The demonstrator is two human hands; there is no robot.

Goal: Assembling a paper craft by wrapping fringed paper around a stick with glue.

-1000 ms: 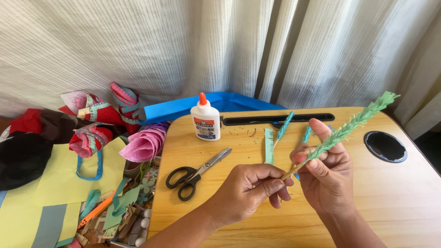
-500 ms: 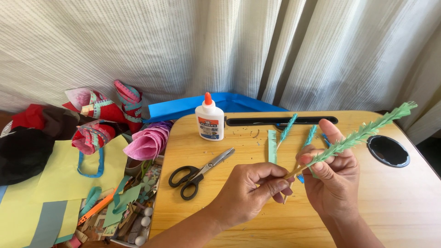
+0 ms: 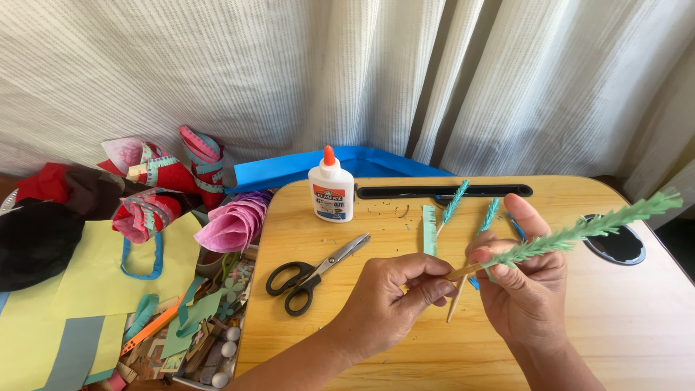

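Over the wooden table (image 3: 347, 311), my left hand (image 3: 394, 300) pinches the stick end and my right hand (image 3: 525, 286) closes around the green paper stem (image 3: 572, 235), so I should turn slowly and keep the paper tight.

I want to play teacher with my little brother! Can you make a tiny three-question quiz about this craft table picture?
1. True or false: the scissors lie on the wooden table, untouched.
2. What colour is the glue bottle cap? A) orange B) blue C) black
3. Which hands hold the stick wrapped in green fringed paper?

Key: 1. True. 2. A. 3. Both: the left hand pinches its bare end, the right hand holds it further along.
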